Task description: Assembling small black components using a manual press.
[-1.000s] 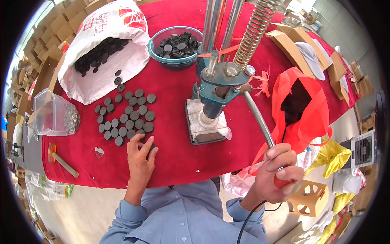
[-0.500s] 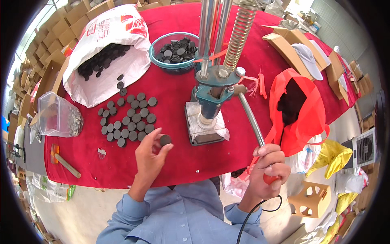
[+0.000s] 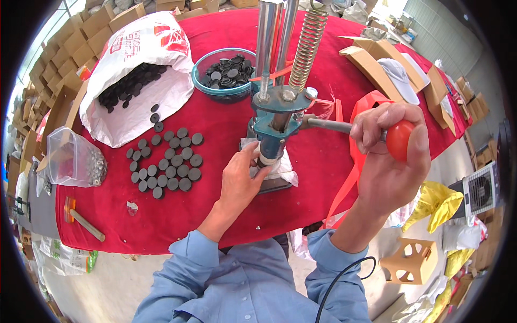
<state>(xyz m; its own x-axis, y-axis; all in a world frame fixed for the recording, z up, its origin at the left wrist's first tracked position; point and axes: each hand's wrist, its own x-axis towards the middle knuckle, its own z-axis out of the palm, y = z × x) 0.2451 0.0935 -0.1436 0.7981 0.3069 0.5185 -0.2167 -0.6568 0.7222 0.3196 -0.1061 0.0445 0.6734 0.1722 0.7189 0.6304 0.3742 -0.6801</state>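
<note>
A teal hand press [image 3: 278, 103] with steel columns and a coil spring [image 3: 309, 46] stands on the red-covered table. My left hand [image 3: 239, 177] is at the foot of its ram, thumb and fingers curled in from the left over the base [image 3: 276, 184]. What its fingertips pinch is hidden. My right hand [image 3: 390, 151] is closed round the end of the press's steel lever [image 3: 331, 125], and the red knob [image 3: 399, 141] shows between thumb and fingers. The lever points almost level to the right. Several black round discs [image 3: 171, 159] lie grouped left of the press.
Behind the discs, a white sack [image 3: 156, 46] spills more of them. A teal-rimmed bowl [image 3: 196, 75] of black pieces stands behind the press. A clear bin [image 3: 67, 156] and hammer [image 3: 88, 225] lie left. On the right are a red bag [image 3: 355, 161], cardboard [image 3: 371, 72] and a cap [image 3: 397, 78].
My left hand has gone right, from beside the loose discs to the press foot; the black disc it held is now out of sight. My right hand has raised the lever.
</note>
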